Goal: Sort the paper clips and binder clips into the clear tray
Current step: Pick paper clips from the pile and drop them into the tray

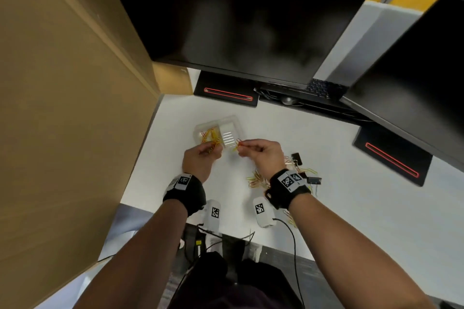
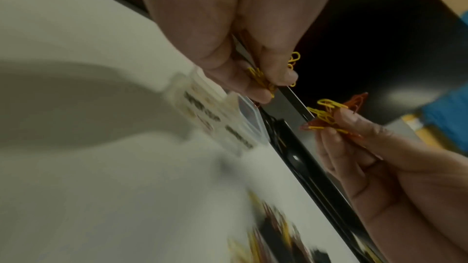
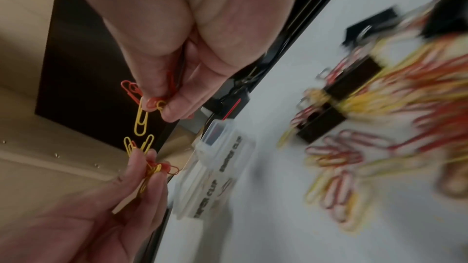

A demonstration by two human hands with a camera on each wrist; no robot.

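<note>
The clear tray (image 1: 233, 121) sits on the white desk with two compartments; its left one holds red and yellow paper clips (image 1: 209, 134), its right one looks bare. My left hand (image 1: 213, 149) hovers at the tray's near edge and grips a bunch of yellow clips (image 2: 260, 79). Beside it, my right hand (image 1: 242, 145) pinches red and yellow clips (image 3: 142, 107), one yellow clip dangling. Loose paper clips (image 1: 256, 179) and black binder clips (image 1: 297, 158) lie on the desk under my right wrist. The tray (image 3: 220, 159) carries printed labels.
Two dark monitors (image 1: 251, 20) on black stands (image 1: 226, 91) and a keyboard (image 1: 321, 88) fill the back. A brown cabinet wall (image 1: 62, 108) closes the left side. Two white tagged devices (image 1: 214, 212) and a black cable (image 1: 293, 241) lie near the desk's front edge.
</note>
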